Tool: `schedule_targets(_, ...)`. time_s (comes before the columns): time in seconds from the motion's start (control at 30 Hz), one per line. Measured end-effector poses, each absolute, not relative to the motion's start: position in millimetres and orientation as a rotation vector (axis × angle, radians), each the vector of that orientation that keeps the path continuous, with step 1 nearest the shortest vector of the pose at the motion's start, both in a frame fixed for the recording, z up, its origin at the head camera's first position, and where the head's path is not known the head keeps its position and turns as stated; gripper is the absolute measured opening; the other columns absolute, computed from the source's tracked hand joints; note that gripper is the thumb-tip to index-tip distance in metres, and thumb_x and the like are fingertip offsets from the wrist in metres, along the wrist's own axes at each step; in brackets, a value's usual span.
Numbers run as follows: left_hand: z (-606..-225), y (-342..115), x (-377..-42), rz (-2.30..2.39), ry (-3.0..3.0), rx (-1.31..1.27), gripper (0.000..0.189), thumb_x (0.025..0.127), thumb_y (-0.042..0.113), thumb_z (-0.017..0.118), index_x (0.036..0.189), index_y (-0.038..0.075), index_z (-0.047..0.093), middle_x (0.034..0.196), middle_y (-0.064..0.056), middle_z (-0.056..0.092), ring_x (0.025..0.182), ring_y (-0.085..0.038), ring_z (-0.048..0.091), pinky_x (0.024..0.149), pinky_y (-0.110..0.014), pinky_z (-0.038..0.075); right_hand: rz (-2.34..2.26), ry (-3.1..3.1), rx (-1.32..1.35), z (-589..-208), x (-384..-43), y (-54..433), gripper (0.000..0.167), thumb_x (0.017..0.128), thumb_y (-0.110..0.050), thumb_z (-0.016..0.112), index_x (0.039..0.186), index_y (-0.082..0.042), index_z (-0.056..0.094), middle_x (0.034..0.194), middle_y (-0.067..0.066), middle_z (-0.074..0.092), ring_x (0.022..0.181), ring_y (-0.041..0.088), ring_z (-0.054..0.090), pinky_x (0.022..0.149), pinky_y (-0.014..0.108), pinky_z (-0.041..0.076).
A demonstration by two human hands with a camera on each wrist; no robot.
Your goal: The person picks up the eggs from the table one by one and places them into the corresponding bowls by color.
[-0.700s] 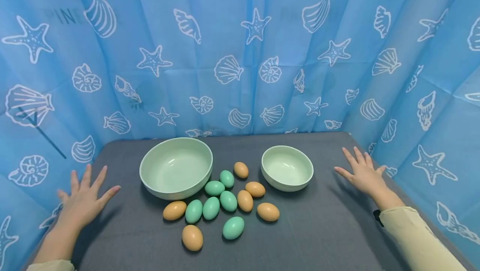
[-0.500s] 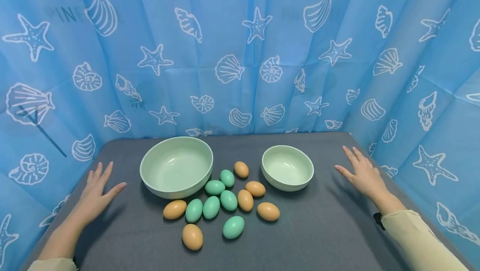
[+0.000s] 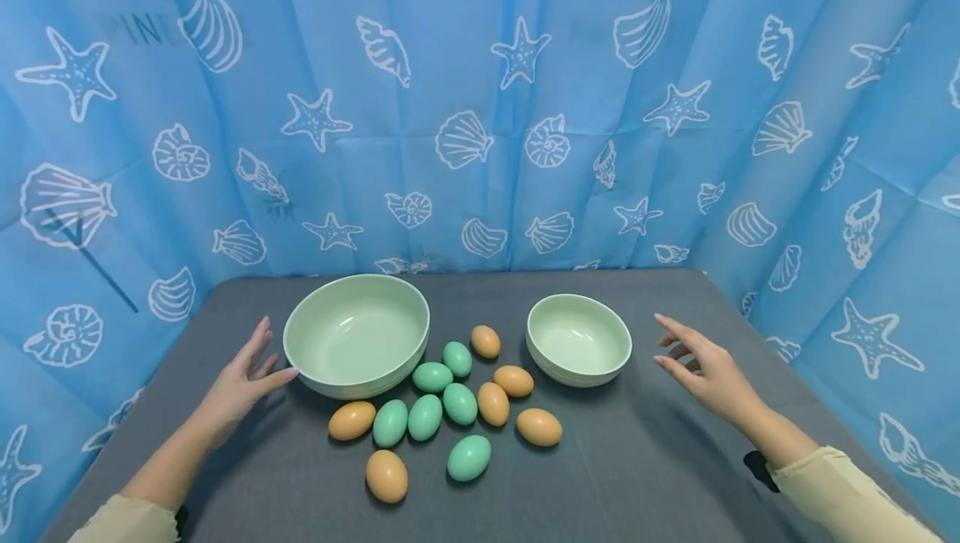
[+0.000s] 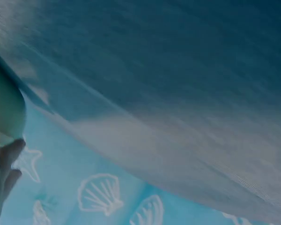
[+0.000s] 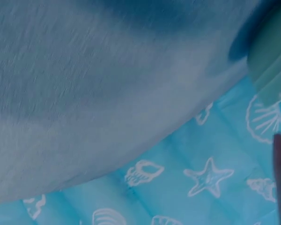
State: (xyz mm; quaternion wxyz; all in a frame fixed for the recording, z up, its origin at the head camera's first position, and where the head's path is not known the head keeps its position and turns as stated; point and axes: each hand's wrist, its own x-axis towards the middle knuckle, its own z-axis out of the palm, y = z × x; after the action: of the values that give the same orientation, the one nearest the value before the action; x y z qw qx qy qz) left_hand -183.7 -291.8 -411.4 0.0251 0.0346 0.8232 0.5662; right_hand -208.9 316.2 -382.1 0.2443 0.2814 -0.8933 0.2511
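Observation:
My left hand [image 3: 236, 389] is beside the large pale green bowl [image 3: 352, 343], its thumb tip at the bowl's left rim; whether it touches cannot be told. Its fingers are bent a little and hold nothing. To the right of the smaller pale green bowl [image 3: 577, 343], my right hand [image 3: 708, 372] hovers with loosely bent fingers, apart from the bowl and holding nothing. Between and in front of the bowls lie several green eggs [image 3: 468, 458] and several brown eggs [image 3: 387, 476]. In the left wrist view, fingers [image 4: 9, 154] show near the large bowl's side [image 4: 4, 101].
The table [image 3: 615, 485] has a dark grey cloth. A blue curtain [image 3: 480, 109] with white shell and starfish prints hangs behind it and along both sides. One brown egg [image 3: 352, 420] lies close to the large bowl's front.
My left hand has moved right, up to the large bowl, and its spread fingers have drawn together. My right hand has shifted slightly left toward the small bowl, fingers bending. Bowls and eggs stay put.

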Motion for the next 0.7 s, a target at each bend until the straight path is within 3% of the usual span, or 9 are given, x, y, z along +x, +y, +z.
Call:
schedule_targets(0.1,-410.8,-283.4,-189.2,1.835,2.485,0.086,0.099,0.095,0.015,0.065,0.154,0.021,-0.014,0.159,-0.016,-0.018,0.142,-0.05,0.003,0.108,-0.064,0.022,0.79,-2.403,0.947,-386.1,-206.4,313.6,0.074,0.076,0.012,0.074,0.143,-0.009,0.048,0.1,0.005,0.064,0.079,0.008,0.063,0.06,0.023,0.055)
schedule_targets(0.23,-410.5,-275.9,-195.4,1.858,2.458,0.025,0.097,0.094,0.012,0.066,0.155,0.02,-0.009,0.16,-0.012,-0.014,0.142,-0.048,0.0,0.11,-0.065,0.019,0.935,-2.382,1.159,-391.5,-205.7,312.2,0.075,0.077,0.012,0.073,0.143,-0.012,0.049,0.11,-0.006,0.064,0.083,0.012,0.066,0.062,0.022,0.056)
schedule_targets(0.33,-412.0,-274.7,-197.0,1.839,2.451,-0.016,0.096,0.094,0.015,0.066,0.156,0.019,-0.006,0.16,-0.014,-0.011,0.142,-0.048,0.001,0.111,-0.064,0.019,1.034,-2.378,1.301,-393.8,-206.5,310.0,0.069,0.081,0.008,0.072,0.143,-0.008,0.048,0.118,-0.011,0.061,0.087,0.016,0.066,0.062,0.025,0.057)
schedule_targets(0.5,-413.3,-276.8,-195.5,1.85,2.419,-0.031,0.095,0.094,0.016,0.066,0.156,0.018,-0.006,0.16,-0.017,-0.011,0.144,-0.044,0.001,0.111,-0.061,0.019,1.196,-2.416,1.444,-393.0,-205.0,299.8,0.066,0.084,0.009,0.068,0.144,-0.007,0.046,0.127,-0.016,0.057,0.095,0.013,0.065,0.064,0.031,0.059)
schedule_targets(0.7,-408.9,-277.1,-196.0,1.87,2.348,-0.066,0.095,0.095,0.016,0.065,0.155,0.018,-0.009,0.159,-0.018,-0.014,0.144,-0.042,-0.002,0.112,-0.059,0.02,1.324,-2.475,1.543,-397.7,-205.1,287.4,0.066,0.085,0.011,0.066,0.145,-0.007,0.045,0.136,-0.011,0.055,0.106,0.013,0.063,0.069,0.035,0.059)
